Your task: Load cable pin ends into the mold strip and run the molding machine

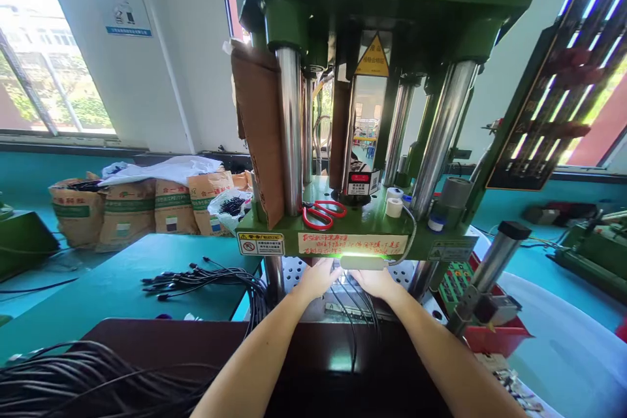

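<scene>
My left hand (pixel 318 279) reaches in under the front edge of the green press (pixel 284 268), at the left of several thin black cables (pixel 353 317). On the other side of those cables, my right hand (pixel 376 282) reaches in at the same height, close to a small white lamp (pixel 362 263). The cables run out toward me from between the hands, over a metal mould plate (pixel 337 308). The press edge and glare hide the fingertips of both hands, so their grip is unclear.
Red-handled scissors (pixel 323 214) and white tape rolls (pixel 394 207) lie on the press ledge. Bundled black cables (pixel 206 279) rest on the teal table at left, more cables (pixel 73 379) at lower left. A red bin (pixel 499 333) stands right. Paper sacks (pixel 127 212) line the wall.
</scene>
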The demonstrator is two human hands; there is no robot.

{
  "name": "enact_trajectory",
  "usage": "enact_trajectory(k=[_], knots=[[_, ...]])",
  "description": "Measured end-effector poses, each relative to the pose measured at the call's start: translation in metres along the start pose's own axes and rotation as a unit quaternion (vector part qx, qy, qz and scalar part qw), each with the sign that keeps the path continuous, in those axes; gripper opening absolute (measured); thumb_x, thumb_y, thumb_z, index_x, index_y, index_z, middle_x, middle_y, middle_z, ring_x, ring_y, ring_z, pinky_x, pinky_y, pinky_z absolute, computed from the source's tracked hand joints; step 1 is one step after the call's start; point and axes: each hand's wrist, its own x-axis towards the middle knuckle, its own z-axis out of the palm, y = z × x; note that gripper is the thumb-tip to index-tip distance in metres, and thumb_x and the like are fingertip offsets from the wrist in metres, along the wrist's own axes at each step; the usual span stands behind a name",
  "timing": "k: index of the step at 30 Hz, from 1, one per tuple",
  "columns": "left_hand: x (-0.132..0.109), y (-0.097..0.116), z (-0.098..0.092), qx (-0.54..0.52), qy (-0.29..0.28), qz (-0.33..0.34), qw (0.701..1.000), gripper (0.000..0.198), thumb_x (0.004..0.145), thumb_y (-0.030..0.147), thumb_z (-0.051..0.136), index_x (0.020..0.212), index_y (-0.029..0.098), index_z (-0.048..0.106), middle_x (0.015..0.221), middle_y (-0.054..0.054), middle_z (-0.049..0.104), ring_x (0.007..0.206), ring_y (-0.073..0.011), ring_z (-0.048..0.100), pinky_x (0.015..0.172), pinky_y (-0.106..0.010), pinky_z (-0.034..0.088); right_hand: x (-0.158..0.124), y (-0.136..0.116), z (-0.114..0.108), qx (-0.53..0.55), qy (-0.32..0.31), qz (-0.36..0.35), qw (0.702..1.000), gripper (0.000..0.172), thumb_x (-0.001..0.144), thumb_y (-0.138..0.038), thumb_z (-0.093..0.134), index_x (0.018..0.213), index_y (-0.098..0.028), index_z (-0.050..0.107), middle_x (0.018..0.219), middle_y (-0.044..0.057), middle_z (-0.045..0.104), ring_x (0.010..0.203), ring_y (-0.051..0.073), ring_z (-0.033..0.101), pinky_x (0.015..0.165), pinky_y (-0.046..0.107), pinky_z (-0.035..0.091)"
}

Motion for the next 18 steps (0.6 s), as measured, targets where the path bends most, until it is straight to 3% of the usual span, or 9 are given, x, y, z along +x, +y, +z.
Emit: enact_trajectory(k=[6,12,18], knots=[[-0.012,-0.011,-0.007,0.032,-0.007,-0.016,0.999,0.040,0.085,0.042,0.032,0.119,0.022,0.042,0.120,-0.007,0.054,0.113,-0.0208,0.047,0.091,-0.033,0.039,-0.006,0.006,-0.002,0.015,0.011,0.006,1.000,0.034,0.087,-0.036,0.036,0.089,-0.020,0.066,0.097,0.007,0.068,0.096,0.021,0.057,0.084,0.030,0.038],[-0.008,-0.003,-0.001,0.032,-0.011,-0.023,0.999,0.039,0.086,0.042,0.030,0.113,0.020,0.047,0.118,-0.008,0.056,0.108,-0.0243,0.050,0.088,-0.039,0.040,-0.001,0.007,0.006,0.040,0.023,0.018,0.999,0.034,0.087,-0.037,0.036,0.091,-0.021,0.066,0.096,0.006,0.068,0.096,0.021,0.057,0.085,0.032,0.039],[-0.005,0.006,-0.003,0.013,0.022,-0.043,0.999,0.038,0.084,0.042,0.034,0.111,0.020,0.050,0.112,-0.009,0.059,0.108,-0.0243,0.050,0.092,-0.039,0.037,0.011,0.008,0.006,0.071,0.046,0.016,0.996,0.025,0.086,-0.035,0.045,0.099,-0.020,0.061,0.107,0.007,0.062,0.097,0.021,0.055,0.086,0.037,0.042]])
